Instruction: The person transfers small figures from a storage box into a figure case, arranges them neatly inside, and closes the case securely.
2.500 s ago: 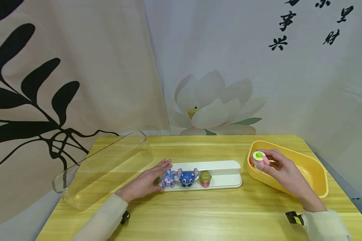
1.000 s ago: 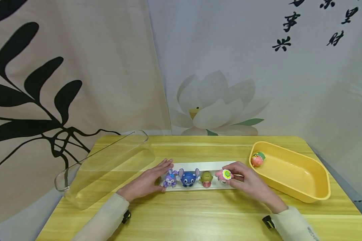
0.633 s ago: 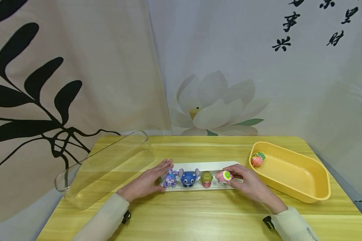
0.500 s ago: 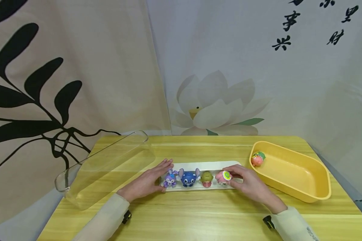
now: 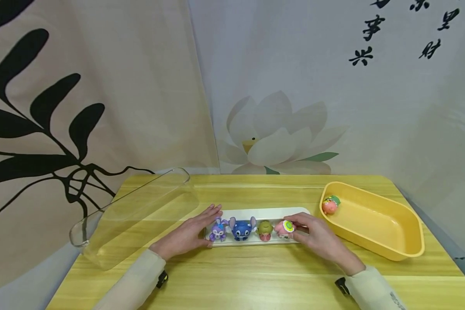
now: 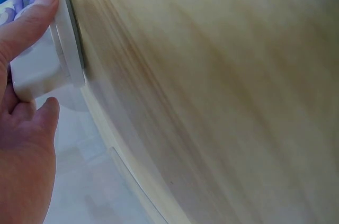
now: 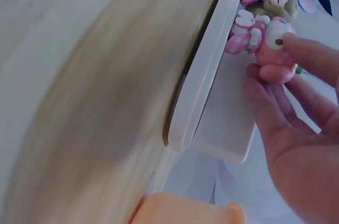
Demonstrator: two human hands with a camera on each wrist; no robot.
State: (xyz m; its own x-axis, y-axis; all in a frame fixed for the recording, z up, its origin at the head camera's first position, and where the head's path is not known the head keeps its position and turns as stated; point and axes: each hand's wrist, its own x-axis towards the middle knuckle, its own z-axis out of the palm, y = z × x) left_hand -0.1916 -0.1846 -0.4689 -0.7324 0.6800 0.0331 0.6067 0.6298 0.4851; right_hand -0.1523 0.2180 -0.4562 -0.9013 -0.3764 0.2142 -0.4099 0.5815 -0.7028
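Head view. At centre, the right hand [image 5: 319,237] pinches the pink figurine [image 5: 282,229] on the white tray [image 5: 261,213], at the right of a row with the purple figurine [image 5: 218,231], the blue figurine [image 5: 241,229] and the olive-topped figurine [image 5: 265,229]. Compared with the earlier frames, the pink figurine has come from above the yellow bin [image 5: 379,228] at right and edged leftward toward its neighbour; the row thus numbers four, and placement appears nearly settled. One green-capped figurine [image 5: 330,204] remains in the bin. The left hand [image 5: 190,234] spans the tray's left end, fingers spread; the clear cover [image 5: 139,215] lies at left.

Left wrist view. The thumb, upper left, rests on the tray's rim, other fingers behind its end; the hand presumably steadies it.

Right wrist view. At upper right, the fingertips bracket the pink figurine in a narrow grip.
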